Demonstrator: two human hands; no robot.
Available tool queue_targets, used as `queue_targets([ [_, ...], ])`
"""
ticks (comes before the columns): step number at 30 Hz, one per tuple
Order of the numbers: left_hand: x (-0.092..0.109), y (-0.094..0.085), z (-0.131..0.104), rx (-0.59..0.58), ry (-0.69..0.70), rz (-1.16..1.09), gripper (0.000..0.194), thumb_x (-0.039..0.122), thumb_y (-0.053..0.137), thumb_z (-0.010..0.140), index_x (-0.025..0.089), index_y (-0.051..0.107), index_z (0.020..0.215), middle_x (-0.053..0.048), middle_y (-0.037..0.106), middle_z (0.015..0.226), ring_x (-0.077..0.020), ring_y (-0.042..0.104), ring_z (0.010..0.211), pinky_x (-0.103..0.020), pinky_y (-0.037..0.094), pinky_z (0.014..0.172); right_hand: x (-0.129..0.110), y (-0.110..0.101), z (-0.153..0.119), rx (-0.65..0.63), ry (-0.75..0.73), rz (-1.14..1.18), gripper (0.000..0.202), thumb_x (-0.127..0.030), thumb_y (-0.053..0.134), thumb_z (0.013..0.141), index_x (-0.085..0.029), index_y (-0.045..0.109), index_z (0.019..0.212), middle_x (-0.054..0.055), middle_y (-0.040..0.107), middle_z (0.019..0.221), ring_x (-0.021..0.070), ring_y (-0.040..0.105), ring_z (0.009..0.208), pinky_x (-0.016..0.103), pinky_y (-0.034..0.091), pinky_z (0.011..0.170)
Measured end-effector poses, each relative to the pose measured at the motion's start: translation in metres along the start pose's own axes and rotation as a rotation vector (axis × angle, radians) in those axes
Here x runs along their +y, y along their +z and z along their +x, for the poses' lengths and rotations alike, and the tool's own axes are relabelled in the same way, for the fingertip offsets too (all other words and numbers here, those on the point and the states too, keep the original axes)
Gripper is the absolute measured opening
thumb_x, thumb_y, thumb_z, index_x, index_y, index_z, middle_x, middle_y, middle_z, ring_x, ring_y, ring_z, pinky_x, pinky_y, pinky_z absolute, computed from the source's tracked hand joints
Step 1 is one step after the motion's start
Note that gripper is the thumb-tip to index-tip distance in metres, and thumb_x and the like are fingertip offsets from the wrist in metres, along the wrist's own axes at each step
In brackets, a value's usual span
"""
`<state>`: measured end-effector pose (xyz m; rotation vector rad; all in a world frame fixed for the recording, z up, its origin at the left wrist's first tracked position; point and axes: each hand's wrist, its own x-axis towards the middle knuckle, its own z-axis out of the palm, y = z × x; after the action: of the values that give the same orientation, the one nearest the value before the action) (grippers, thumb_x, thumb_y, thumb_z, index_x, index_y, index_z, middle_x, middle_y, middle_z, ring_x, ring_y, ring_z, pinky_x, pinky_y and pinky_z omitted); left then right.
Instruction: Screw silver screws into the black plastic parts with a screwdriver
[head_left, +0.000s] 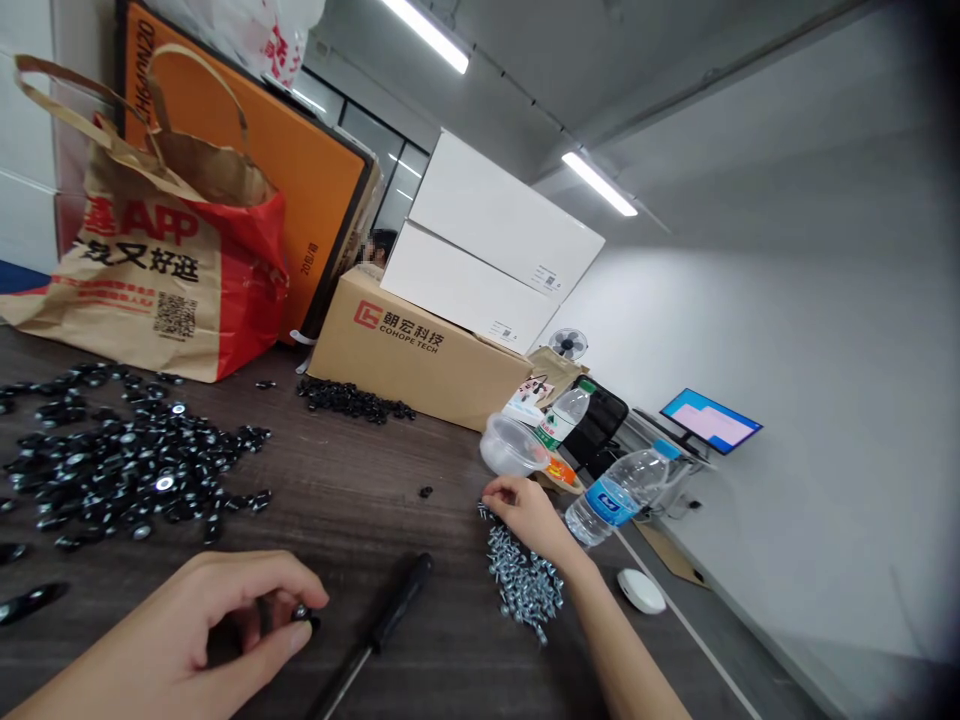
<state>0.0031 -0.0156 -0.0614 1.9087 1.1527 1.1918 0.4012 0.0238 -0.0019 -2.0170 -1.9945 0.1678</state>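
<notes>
My left hand [217, 630] is low at the left, pinching a small black part [302, 612] between thumb and forefinger. At the far end of a heap of silver screws [523, 580] is my right hand [531, 515], its fingertips pressed together at the tabletop. Whatever those fingertips hold is too small to tell. A screwdriver [403, 602] with a black handle lies between the hands, its shaft pointing toward me. Many more small black parts with shiny centres form a large pile [127, 465] beyond my left hand.
A second black pile [352, 400] lies before a cardboard box [420, 355]. One loose black piece [426, 491] sits mid-table. A plastic tub [512, 447], a water bottle [619, 490] and a white round-edged device [641, 591] stand right. A paper bag [150, 260] stands back left.
</notes>
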Motion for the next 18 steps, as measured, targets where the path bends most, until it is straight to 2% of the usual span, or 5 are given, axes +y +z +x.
queue_targets([
  [3, -0.004, -0.001, 0.0, -0.133, -0.046, -0.06, 0.013, 0.038, 0.072, 0.078, 0.035, 0.079, 0.089, 0.0, 0.079, 0.085, -0.0232, 0.073, 0.073, -0.023, 0.057, 0.054, -0.002, 0.003, 0.002, 0.006, 0.027, 0.006, 0.019, -0.032, 0.064, 0.096, -0.014, 0.068, 0.095, 0.002, 0.07, 0.089, 0.0169, 0.068, 0.077, 0.036, 0.057, 0.073],
  [7, -0.006, -0.002, -0.002, -0.158, -0.12, -0.083, 0.014, 0.041, 0.072, 0.077, 0.034, 0.079, 0.088, -0.001, 0.078, 0.084, -0.0244, 0.071, 0.074, -0.026, 0.056, 0.056, -0.004, 0.002, 0.003, 0.066, 0.06, 0.061, 0.019, -0.032, 0.065, 0.095, -0.014, 0.068, 0.093, 0.002, 0.07, 0.088, 0.0169, 0.067, 0.077, 0.036, 0.057, 0.073],
  [11, 0.007, -0.005, 0.004, -0.209, -0.203, -0.171, 0.012, 0.038, 0.071, 0.076, 0.029, 0.076, 0.081, -0.001, 0.077, 0.077, -0.0228, 0.07, 0.069, -0.026, 0.053, 0.057, -0.016, -0.009, -0.001, 0.193, 0.074, 0.22, 0.021, -0.034, 0.065, 0.094, -0.015, 0.064, 0.086, 0.001, 0.067, 0.082, 0.0181, 0.066, 0.078, 0.037, 0.055, 0.074],
  [14, 0.023, -0.008, 0.013, -0.291, -0.271, -0.356, 0.014, 0.038, 0.073, 0.074, 0.025, 0.073, 0.079, 0.001, 0.074, 0.068, -0.0203, 0.069, 0.066, -0.026, 0.053, 0.06, -0.041, -0.02, -0.009, 0.245, 0.07, 0.421, 0.028, -0.044, 0.06, 0.092, -0.018, 0.057, 0.082, 0.007, 0.07, 0.082, 0.0216, 0.068, 0.078, 0.035, 0.055, 0.066],
  [18, 0.03, -0.01, 0.017, -0.413, -0.417, -0.664, 0.022, 0.039, 0.078, 0.074, 0.022, 0.069, 0.083, 0.0, 0.075, 0.069, -0.0218, 0.072, 0.074, -0.023, 0.05, 0.055, -0.095, -0.02, -0.028, 0.138, 0.039, 0.665, 0.033, -0.05, 0.064, 0.084, -0.02, 0.054, 0.077, 0.007, 0.071, 0.073, 0.0201, 0.068, 0.065, 0.032, 0.054, 0.055],
])
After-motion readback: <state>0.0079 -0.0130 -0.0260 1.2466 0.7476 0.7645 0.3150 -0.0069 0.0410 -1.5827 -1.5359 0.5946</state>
